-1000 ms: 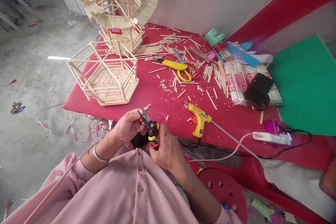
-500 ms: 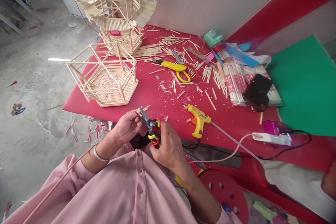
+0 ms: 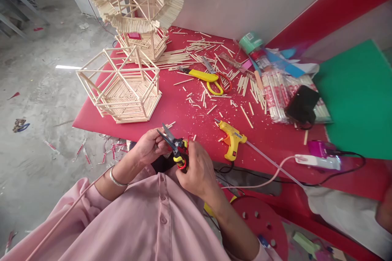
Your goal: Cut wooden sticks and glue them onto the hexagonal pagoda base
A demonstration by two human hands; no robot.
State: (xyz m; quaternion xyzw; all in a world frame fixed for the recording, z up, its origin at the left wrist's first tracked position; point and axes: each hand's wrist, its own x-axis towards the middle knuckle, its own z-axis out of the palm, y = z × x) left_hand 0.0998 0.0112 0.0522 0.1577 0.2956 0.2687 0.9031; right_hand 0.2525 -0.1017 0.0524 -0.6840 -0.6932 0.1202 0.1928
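stick tower (image 3: 138, 24) top cut off, snips (image 3: 172, 142) handles hidden in right hand (image 3: 196, 173)

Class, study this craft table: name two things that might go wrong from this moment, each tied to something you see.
1. The snips stand with blades open right beside the fingers of the left hand; a squeeze by the right hand might nick them.
2. The glue gun lies on the table among loose stick offcuts, its cord by the near edge; a snag might drag it off.

Pink buttoned shirt (image 3: 159, 220); silver bangle (image 3: 115, 180) on the left wrist.
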